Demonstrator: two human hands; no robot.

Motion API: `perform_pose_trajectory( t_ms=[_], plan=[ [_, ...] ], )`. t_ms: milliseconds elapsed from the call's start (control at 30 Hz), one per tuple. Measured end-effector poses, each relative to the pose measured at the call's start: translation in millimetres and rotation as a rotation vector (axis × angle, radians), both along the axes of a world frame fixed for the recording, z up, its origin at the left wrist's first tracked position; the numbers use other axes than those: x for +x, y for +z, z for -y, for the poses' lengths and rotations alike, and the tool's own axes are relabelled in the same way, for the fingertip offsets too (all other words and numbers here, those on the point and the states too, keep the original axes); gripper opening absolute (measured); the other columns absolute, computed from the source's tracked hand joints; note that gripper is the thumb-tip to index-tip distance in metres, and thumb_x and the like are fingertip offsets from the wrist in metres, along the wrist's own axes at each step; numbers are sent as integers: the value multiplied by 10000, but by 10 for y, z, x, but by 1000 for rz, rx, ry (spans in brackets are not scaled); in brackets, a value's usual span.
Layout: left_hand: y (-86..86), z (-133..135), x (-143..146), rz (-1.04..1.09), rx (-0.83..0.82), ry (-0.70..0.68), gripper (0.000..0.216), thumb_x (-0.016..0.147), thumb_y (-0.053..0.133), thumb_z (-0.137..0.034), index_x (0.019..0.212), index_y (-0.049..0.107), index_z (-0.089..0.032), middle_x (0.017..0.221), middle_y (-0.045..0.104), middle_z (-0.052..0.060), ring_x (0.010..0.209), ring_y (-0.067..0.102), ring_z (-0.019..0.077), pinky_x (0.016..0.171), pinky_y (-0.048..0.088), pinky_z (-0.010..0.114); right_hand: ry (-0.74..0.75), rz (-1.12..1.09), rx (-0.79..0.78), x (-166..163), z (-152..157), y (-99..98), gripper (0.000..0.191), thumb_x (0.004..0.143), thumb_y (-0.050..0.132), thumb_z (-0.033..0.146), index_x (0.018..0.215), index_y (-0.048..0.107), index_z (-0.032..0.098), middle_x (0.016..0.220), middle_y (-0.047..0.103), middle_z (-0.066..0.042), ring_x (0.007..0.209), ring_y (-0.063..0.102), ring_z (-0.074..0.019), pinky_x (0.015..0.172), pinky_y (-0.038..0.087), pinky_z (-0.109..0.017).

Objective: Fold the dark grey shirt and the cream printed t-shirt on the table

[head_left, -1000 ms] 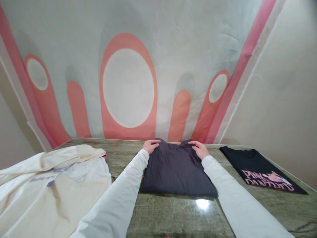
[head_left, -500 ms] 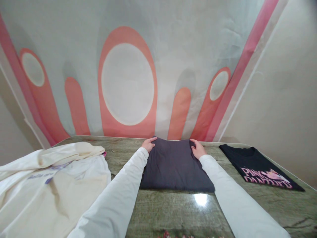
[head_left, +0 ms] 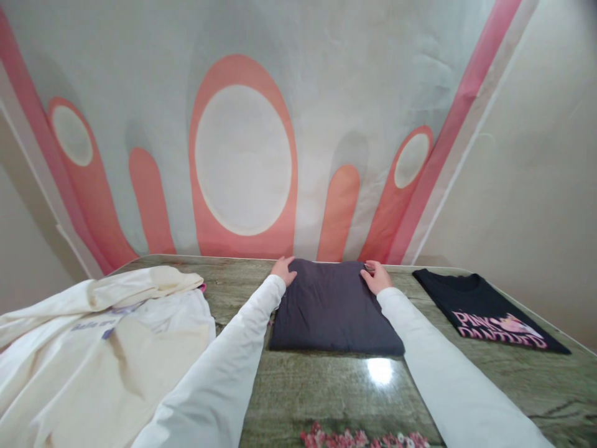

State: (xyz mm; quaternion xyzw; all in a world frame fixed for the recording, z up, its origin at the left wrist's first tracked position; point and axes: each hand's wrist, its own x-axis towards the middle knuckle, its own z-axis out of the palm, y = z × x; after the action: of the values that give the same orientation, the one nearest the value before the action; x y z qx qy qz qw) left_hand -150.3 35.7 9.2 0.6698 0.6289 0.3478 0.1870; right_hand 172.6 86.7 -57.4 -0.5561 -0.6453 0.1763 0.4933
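Note:
A dark grey folded garment [head_left: 336, 308], probably a shirt, lies flat in the middle of the wood-patterned table [head_left: 321, 389]. At its far left corner rests my left hand [head_left: 283, 270], thumb and fingers apart, touching the edge. My right hand [head_left: 377, 277] is at the far right corner in much the same pose, with thumb and fingertips spread at the cloth's edge. The undersides of both hands are hidden. White sleeves cover my forearms on either side of the garment.
Cream and white clothes [head_left: 125, 348] lie loosely heaped on the left. A folded black T-shirt [head_left: 480, 305] with pink lettering lies on the right. Pink flowers [head_left: 359, 438] show at the near edge. Behind the table stands a wall with a coral pattern [head_left: 242, 246].
Both hands have loosened from a pinch on the far corners to fingers spread at the edges. The garment's far edge lies flatter. The view has shifted slightly.

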Motion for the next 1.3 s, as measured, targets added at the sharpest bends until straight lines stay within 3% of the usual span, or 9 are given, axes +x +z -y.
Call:
perform_pose_trajectory(
  t_ms=[100,200,333,500,667,833,1000,1100,1300],
  plan=[
    [201,202,162,-246,-24,-16,658,628,644,-220,1241,418,-142,1374,237,151,1268,145,311,1009,152,463,38,-57,-22,20,1,15,414,673,543,237,1075,477,163,1130,527,-129,912,576,-186,848,437,-378],
    [339,543,489,-536,-108,-294,637,746,497,-470,1291,340,-181,1374,238,151,1245,225,306,968,220,490,80,-117,-45,45,21,36,410,680,499,186,1088,463,162,1169,505,-135,924,577,-171,836,449,-354],
    [286,1109,960,-628,-123,-522,646,775,193,-661,1314,254,-309,1396,216,63,1247,211,314,933,165,589,120,-171,-67,91,121,80,386,672,480,149,1057,481,174,1161,519,-119,991,542,-173,882,415,-368],
    [207,1514,1128,-706,-42,-560,797,695,201,-746,1349,152,-293,1412,161,62,1247,147,371,938,134,591,216,-193,-107,160,406,156,351,672,507,180,1023,506,186,1122,551,-92,888,584,-155,845,439,-356],
    [214,1552,1070,-714,57,-554,831,682,190,-759,1356,140,-275,1406,179,79,1240,139,392,929,125,599,313,-185,-137,203,814,241,309,685,545,242,989,522,190,1105,564,-83,830,594,-150,786,469,-343],
    [129,1515,1074,-671,100,-556,851,665,235,-766,1351,178,-266,1393,210,101,1230,153,407,912,126,611,425,-171,-239,236,1320,367,359,724,533,321,1053,469,192,1125,537,-103,777,587,-152,623,499,-299],
    [139,1434,1014,-689,93,-560,855,648,291,-766,1345,190,-283,1390,225,87,1230,170,396,921,137,587,466,-247,-332,262,1765,443,448,712,556,360,1103,396,209,1177,491,-113,747,580,-133,608,490,-279],
    [183,1386,956,-695,89,-574,845,651,298,-761,1345,181,-295,1391,226,76,1232,174,390,929,144,569,431,-348,-371,231,1891,424,496,686,581,356,1106,355,218,1146,499,-114,708,576,-124,585,486,-276],
    [166,1418,1030,-713,145,-593,861,658,296,-755,1349,184,-254,1400,197,88,1255,153,343,962,107,542,363,-365,-409,116,1927,433,475,671,586,376,1056,380,189,841,578,-38,582,539,-109,465,448,-230]
  ],
)
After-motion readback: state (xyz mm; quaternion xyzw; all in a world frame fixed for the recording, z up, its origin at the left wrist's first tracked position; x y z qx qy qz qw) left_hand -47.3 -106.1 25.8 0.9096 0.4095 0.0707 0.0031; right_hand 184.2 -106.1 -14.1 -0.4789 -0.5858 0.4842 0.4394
